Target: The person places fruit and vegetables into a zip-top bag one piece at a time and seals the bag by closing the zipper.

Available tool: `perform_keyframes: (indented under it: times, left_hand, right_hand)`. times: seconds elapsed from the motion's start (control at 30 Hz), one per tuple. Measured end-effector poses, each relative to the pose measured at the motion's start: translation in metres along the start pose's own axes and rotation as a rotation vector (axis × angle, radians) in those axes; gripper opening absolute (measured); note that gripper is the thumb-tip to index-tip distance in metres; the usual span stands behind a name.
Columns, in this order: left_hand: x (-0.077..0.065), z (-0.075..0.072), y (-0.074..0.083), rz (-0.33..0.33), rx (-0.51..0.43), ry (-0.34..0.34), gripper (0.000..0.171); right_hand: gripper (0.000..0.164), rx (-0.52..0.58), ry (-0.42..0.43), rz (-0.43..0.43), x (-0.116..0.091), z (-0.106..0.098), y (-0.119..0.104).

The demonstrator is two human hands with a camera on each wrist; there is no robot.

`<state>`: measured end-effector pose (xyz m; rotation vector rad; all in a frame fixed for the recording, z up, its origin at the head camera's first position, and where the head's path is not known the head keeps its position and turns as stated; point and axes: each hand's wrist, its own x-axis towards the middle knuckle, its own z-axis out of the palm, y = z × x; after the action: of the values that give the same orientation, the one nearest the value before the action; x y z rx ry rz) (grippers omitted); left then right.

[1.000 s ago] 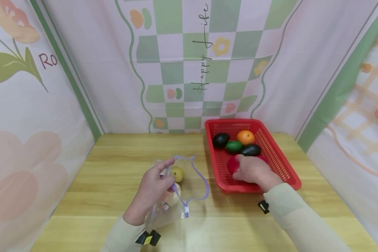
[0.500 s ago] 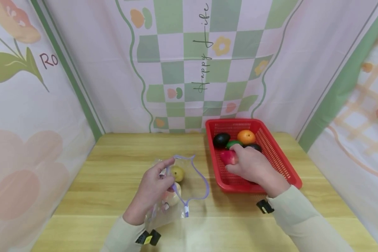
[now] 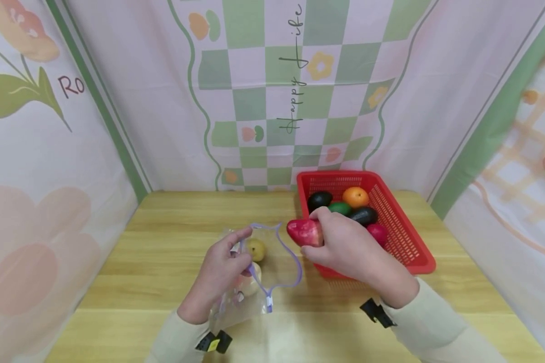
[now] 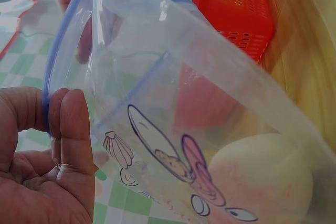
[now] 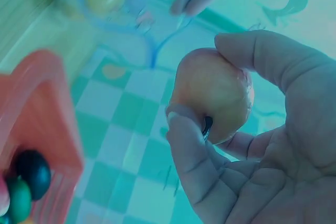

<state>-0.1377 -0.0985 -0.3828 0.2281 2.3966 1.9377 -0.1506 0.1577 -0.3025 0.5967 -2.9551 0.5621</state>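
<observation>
My left hand (image 3: 220,272) pinches the purple zip edge of a clear zip bag (image 3: 300,268), whose mouth gapes to the right. Inside the bag are a round yellow fruit (image 3: 256,250) and a pale peach-like fruit (image 4: 262,177). My right hand (image 3: 351,249) holds a red apple (image 3: 303,232) between thumb and fingers, above the basket's left edge and right of the bag mouth. In the right wrist view, a dark stem shows on the apple (image 5: 212,95). The palm hides part of the basket in the head view.
A red plastic basket (image 3: 336,174) stands at the back right. It holds an orange (image 3: 355,197), a black egg-shaped fruit (image 3: 320,200), a green fruit (image 3: 339,208), a dark oval fruit (image 3: 365,216) and another red fruit (image 3: 377,234). Printed cloth hangs behind the wooden table (image 3: 181,217).
The right hand has lifted the red apple out of the basket and carried it left toward the bag. Another red fruit in the basket has come into view. The left hand stays put.
</observation>
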Motion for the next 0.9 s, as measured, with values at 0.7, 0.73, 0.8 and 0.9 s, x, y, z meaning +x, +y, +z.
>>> perform_keyframes:
  times: [0.7,0.73,0.8,0.9]
  left_hand:
    - [-0.001,-0.001,0.000,0.011,-0.025,-0.028,0.055]
    - [0.000,-0.001,0.000,0.011,-0.027,-0.029,0.055]
    - [-0.001,0.000,0.000,0.009,-0.030,-0.033,0.055]
    - [-0.001,0.000,0.000,0.004,-0.020,-0.039,0.056]
  right_hand:
    - [0.036,-0.064,-0.140,-0.209,0.006,0.039,-0.038]
    - [0.036,-0.053,-0.160,-0.206,0.007,0.040,-0.039]
    - [0.037,-0.029,-0.202,-0.197,0.010,0.041,-0.040]
    - [0.040,0.006,-0.260,-0.190,0.013,0.043,-0.041]
